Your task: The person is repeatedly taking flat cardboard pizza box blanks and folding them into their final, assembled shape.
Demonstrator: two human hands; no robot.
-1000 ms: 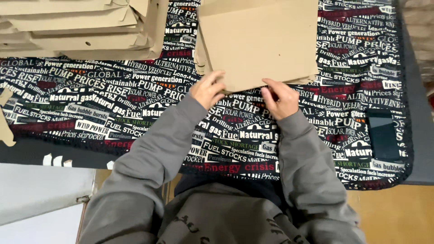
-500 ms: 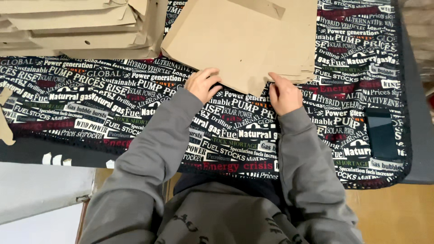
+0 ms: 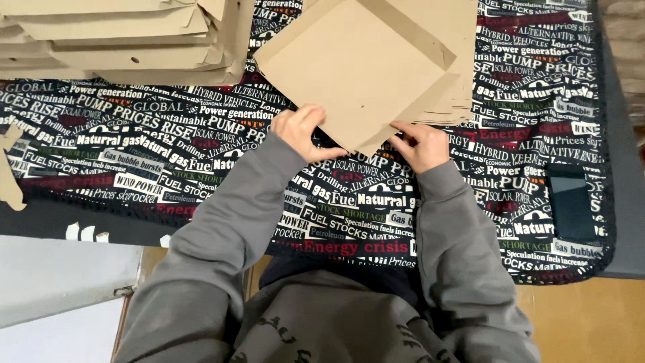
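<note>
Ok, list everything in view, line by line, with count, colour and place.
Cardboard sheet: one, tan, turned askew, held at its near corner by both hands.
Flat cardboard pile: one, tan, under the sheet, top right.
Folded cardboard stack: one, tan, top left.
Printed cloth: one, black with coloured lettering, covering the table.
Dark flat object: one, dark blue, right on the cloth.
Left hand: on the sheet's near-left edge.
Right hand: on its near-right edge.

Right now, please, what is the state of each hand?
Left hand: closed on the lower left edge of the brown cardboard sheet.
Right hand: pinching the same sheet at its lower corner.
</note>
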